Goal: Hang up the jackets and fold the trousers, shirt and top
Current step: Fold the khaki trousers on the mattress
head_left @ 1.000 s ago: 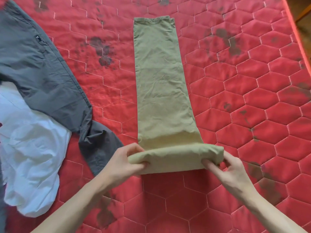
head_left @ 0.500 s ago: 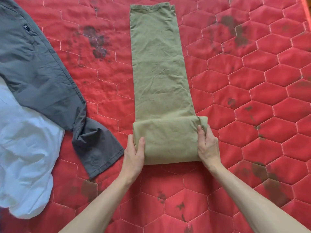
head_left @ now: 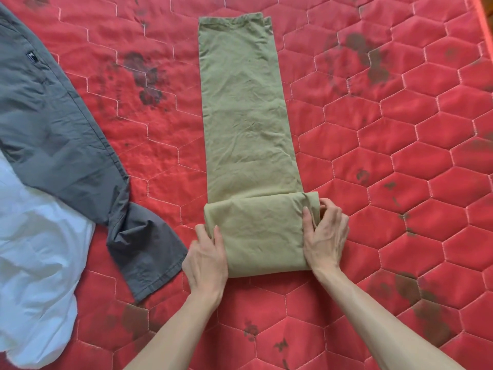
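Red quilted mattress [head_left: 400, 161], soft limp olive trousers [head_left: 248, 116], left hand [head_left: 206, 259] and right hand [head_left: 324, 236] gripping folded end's sides, best hold.

A red quilted mattress cover [head_left: 400, 145] filled the view, stitched in pale hexagons. Dark smudged stains [head_left: 145, 76] marked it left of its centre, more sat toward its far right, and further blotches [head_left: 416, 297] lay along its near right part.
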Demonstrator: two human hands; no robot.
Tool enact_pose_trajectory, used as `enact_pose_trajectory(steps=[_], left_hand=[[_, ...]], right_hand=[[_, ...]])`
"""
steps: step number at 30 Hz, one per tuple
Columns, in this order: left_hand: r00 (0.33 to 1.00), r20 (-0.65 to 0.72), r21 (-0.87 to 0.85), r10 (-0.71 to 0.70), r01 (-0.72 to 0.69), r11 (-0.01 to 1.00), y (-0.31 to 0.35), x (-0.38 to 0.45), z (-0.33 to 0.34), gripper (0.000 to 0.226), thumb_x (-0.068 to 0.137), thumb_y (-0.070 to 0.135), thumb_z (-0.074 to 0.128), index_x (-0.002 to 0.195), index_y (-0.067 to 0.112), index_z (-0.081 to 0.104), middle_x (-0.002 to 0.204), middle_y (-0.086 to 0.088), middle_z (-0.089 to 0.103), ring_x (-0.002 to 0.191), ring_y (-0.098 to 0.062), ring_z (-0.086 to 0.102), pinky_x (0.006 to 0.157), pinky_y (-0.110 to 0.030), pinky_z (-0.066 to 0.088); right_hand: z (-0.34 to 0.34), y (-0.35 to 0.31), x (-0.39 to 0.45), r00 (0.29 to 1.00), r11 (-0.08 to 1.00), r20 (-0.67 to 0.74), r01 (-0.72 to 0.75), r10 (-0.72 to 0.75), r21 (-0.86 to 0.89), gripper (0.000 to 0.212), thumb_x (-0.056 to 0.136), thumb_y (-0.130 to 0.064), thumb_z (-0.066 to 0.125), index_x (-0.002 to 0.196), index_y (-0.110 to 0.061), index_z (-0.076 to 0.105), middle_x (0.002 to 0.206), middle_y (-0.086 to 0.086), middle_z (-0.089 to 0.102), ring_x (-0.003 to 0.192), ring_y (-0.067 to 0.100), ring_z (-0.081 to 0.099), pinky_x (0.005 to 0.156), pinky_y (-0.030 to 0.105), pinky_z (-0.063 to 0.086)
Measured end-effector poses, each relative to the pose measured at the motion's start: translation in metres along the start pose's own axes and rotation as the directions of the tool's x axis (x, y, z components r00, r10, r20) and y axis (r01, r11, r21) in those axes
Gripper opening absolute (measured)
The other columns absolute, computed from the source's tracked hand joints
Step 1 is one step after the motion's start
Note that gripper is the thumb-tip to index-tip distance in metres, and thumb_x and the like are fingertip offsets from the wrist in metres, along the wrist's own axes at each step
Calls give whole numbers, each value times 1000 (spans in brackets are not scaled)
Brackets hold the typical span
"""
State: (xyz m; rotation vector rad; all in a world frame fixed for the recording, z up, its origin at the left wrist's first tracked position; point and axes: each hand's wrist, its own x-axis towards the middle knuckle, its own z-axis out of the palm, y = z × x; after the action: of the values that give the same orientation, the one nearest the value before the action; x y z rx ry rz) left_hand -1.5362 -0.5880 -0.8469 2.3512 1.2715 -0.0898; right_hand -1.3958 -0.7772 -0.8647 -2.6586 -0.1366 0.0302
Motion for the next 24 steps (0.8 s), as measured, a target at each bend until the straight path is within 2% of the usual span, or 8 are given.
enact_pose_trajectory(steps=[2, 4, 7, 9, 12, 16, 20, 24], left_hand=[[986, -110, 28, 126, -124, 992, 1, -5, -1, 44, 105, 23, 53, 146, 8, 43, 129, -22, 57, 122, -40, 55, 99, -53, 45], [907, -68, 129, 414, -404, 906, -7, -3, 0, 59, 105, 16, 48, 160, 5, 30, 160, -19, 35, 150, -35, 34, 125, -50, 26], [705, 140, 215, 695, -707, 674, -25, 8, 3, 69, 106, 37, 41, 166, 9, 21, 174, -17, 11, 161, -33, 13, 129, -52, 16], [655, 228, 225, 721, -756, 615, -33, 16, 2, 80, 104, 54, 40, 166, 10, 17, 174, -18, 6, 161, -35, 10, 129, -51, 12], [621, 293, 228, 727, -784, 577, -37, 24, 1, 99, 98, 74, 39, 167, 8, 12, 173, -22, 2, 161, -39, 6, 130, -52, 7], [599, 321, 195, 733, -800, 568, -34, 24, -3, 120, 86, 85, 49, 165, 3, 13, 172, -27, 2, 160, -43, 6, 128, -56, 11], [566, 406, 221, 718, -823, 523, -28, 20, -14, 125, 73, 75, 62, 165, 4, 15, 170, -32, 0, 159, -48, 4, 125, -62, 21], [596, 498, 312, 630, -801, 511, -16, 8, -15, 132, 64, 59, 71, 165, 2, 10, 166, -40, -4, 155, -58, 1, 123, -66, 23]], right_hand=[[-5, 3, 3, 988, 988, -30, 154, -154, -12, 59, 103, -43, 47, 150, -8, 44, 146, 15, 51, 138, 33, 44, 116, 44, 34], [-7, 8, 3, 892, 890, 38, 451, -450, -59, 65, 105, -42, 45, 158, -5, 36, 162, 16, 38, 154, 31, 31, 127, 44, 23], [-6, 17, 4, 736, 747, 221, 663, -640, -47, 72, 108, -53, 38, 161, -6, 32, 171, 14, 25, 160, 29, 19, 130, 47, 16], [-3, 21, 7, 728, 756, 272, 654, -629, -1, 77, 106, -56, 39, 162, -5, 28, 172, 17, 19, 160, 31, 16, 130, 47, 15], [-1, 21, 13, 811, 867, 320, 492, -490, 82, 88, 102, -55, 46, 165, -4, 13, 174, 15, 6, 162, 28, 7, 131, 41, 9], [-1, 23, 14, 831, 882, 346, 471, -436, -21, 93, 100, -60, 40, 165, -4, 4, 175, 12, 0, 162, 25, 1, 131, 42, 3], [-10, 37, 4, 708, 739, 356, 670, -610, -65, 96, 100, -69, 38, 165, -3, 12, 174, 17, 5, 161, 31, 9, 130, 50, 10], [-22, 54, -10, 595, 667, 449, 745, -667, 3, 116, 85, -79, 58, 165, -6, 15, 172, 24, 7, 160, 38, 11, 129, 51, 16]])
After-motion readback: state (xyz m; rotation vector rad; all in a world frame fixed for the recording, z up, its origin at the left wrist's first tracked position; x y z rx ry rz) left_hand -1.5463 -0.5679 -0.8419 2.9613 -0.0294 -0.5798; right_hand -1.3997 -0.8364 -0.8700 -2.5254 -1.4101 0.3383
